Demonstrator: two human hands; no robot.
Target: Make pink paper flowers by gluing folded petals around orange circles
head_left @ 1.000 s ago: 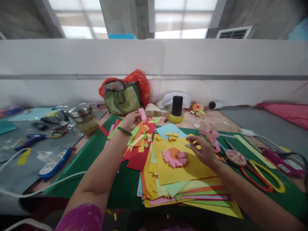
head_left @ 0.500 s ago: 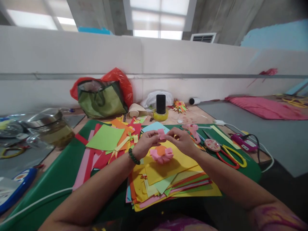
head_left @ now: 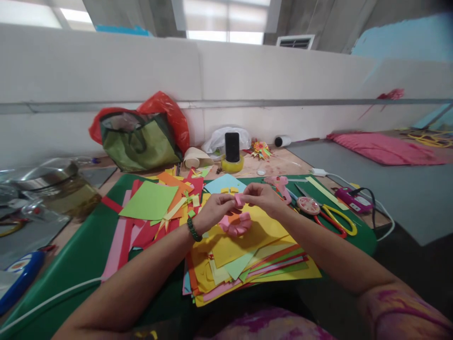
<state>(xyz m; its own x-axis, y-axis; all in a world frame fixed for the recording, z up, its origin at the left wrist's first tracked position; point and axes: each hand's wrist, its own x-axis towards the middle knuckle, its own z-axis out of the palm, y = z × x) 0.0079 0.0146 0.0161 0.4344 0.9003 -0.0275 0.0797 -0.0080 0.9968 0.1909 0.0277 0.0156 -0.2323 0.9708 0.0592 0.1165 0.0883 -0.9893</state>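
Right now both hands meet over the middle of the worktop [head_left: 88, 264], the left hand [head_left: 213, 211] and the right hand [head_left: 262, 198] each pinching an end of a small pink paper strip [head_left: 239, 199] between thumb and fingertips. It hangs just above a half-built pink paper flower [head_left: 236, 224], which lies on the yellow sheet [head_left: 244, 241] topping a stack of coloured paper. The likeliest mishap, I judge, is the thin strip creasing or tearing under an uneven pinch, or slipping into the loose scraps at ten o'clock. The strip looks short, soft and curled, partly hidden by the fingertips. Scissors [head_left: 334, 221] lie at three o'clock; a glass jar [head_left: 67, 189] stands at nine o'clock.
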